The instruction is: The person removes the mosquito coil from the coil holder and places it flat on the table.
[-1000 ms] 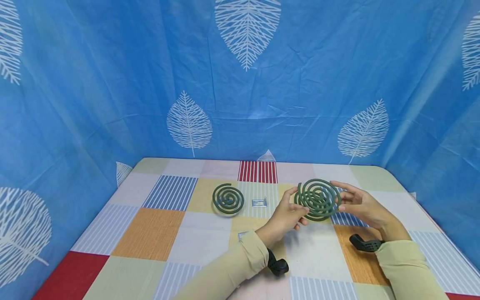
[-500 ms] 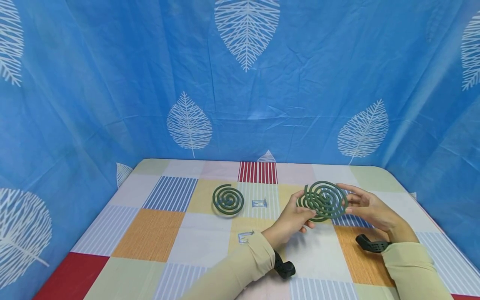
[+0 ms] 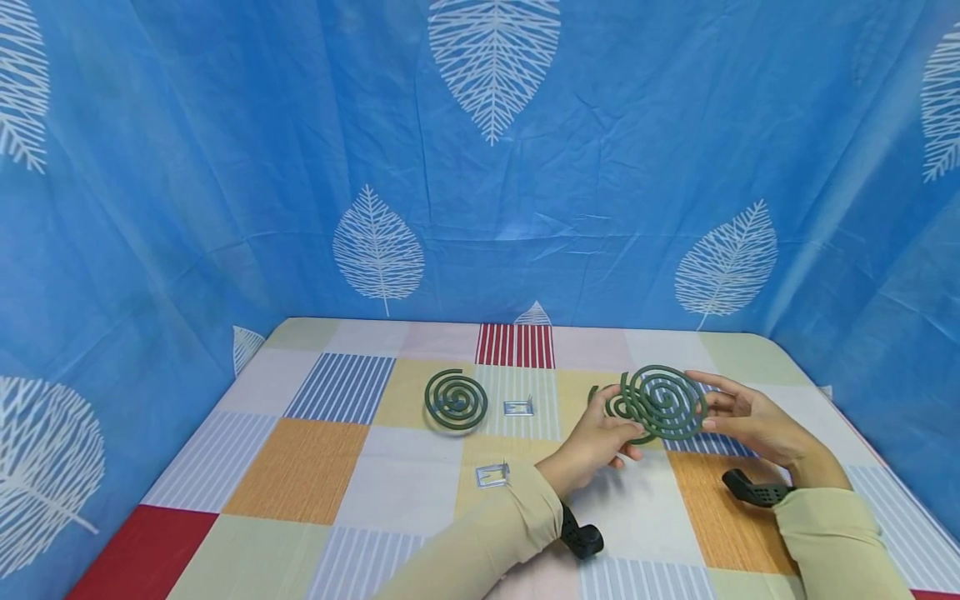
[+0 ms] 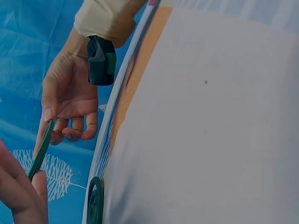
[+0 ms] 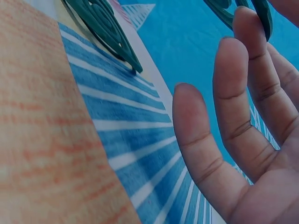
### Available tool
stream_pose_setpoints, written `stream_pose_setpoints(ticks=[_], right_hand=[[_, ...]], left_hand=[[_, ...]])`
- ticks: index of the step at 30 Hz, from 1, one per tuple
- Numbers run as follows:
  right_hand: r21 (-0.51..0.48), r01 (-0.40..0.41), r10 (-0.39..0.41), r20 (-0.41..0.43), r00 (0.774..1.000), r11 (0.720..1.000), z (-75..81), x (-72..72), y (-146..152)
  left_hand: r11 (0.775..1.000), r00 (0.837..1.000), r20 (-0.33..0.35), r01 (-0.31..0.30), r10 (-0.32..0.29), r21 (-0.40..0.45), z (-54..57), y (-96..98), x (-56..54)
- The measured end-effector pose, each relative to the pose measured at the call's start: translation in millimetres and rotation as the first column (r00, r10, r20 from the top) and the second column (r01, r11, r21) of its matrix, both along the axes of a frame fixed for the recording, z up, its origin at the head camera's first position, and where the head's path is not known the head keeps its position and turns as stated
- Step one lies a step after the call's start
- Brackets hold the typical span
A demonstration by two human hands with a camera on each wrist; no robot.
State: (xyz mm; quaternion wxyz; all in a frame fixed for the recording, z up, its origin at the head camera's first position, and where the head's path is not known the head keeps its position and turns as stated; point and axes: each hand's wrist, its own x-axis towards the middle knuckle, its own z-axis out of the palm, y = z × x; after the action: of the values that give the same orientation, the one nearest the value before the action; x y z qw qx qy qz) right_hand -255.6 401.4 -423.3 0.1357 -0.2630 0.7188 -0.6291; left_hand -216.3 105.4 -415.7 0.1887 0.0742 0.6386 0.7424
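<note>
A green mosquito coil (image 3: 663, 402) is held up between both hands over the right part of the table. My left hand (image 3: 592, 446) pinches its left edge. At its right edge, my right hand (image 3: 765, 425) holds it between thumb and index finger, the other fingers loosely bent, as the right wrist view shows. Beneath and behind the left hand lies another mosquito coil (image 4: 95, 203), partly hidden in the head view. A further mosquito coil (image 3: 456, 400) is at the left, apparently raised on a small metal stand that is mostly hidden.
Two small metal coil stands (image 3: 519, 407) (image 3: 492, 475) with upright prongs lie left of the hands. A patchwork cloth (image 3: 300, 467) covers the table. Blue curtains (image 3: 570, 183) with white leaf prints close off the back and sides. Each wrist wears a black camera (image 3: 581, 533).
Both hands have moved a little to the right with the held mosquito coil. More of the coil lying behind the left hand now shows, and the nearer metal stand is uncovered.
</note>
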Motion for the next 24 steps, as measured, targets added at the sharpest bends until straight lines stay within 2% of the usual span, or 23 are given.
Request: stream_pose_setpoints(ticks=[6, 13, 24], right_hand=[[0.024, 0.021, -0.021, -0.013, 1.000, 0.999, -1.7, 0.0, 5.1], [0.027, 0.041, -0.041, 0.019, 0.999, 0.999, -4.1, 1.7, 12.5], [0.064, 0.102, -0.103, 0.015, 0.995, 0.993, -5.6, 5.2, 24.5]], left_hand=[[1.000, 1.000, 0.020, -0.003, 0.003, 0.007, -2.0, 6.0, -1.6], [1.000, 1.000, 0.027, -0.003, 0.003, 0.000, -4.5, 13.0, -2.7], [0.999, 0.996, 0.088, 0.030, -0.034, 0.040, -6.5, 22.3, -4.7]])
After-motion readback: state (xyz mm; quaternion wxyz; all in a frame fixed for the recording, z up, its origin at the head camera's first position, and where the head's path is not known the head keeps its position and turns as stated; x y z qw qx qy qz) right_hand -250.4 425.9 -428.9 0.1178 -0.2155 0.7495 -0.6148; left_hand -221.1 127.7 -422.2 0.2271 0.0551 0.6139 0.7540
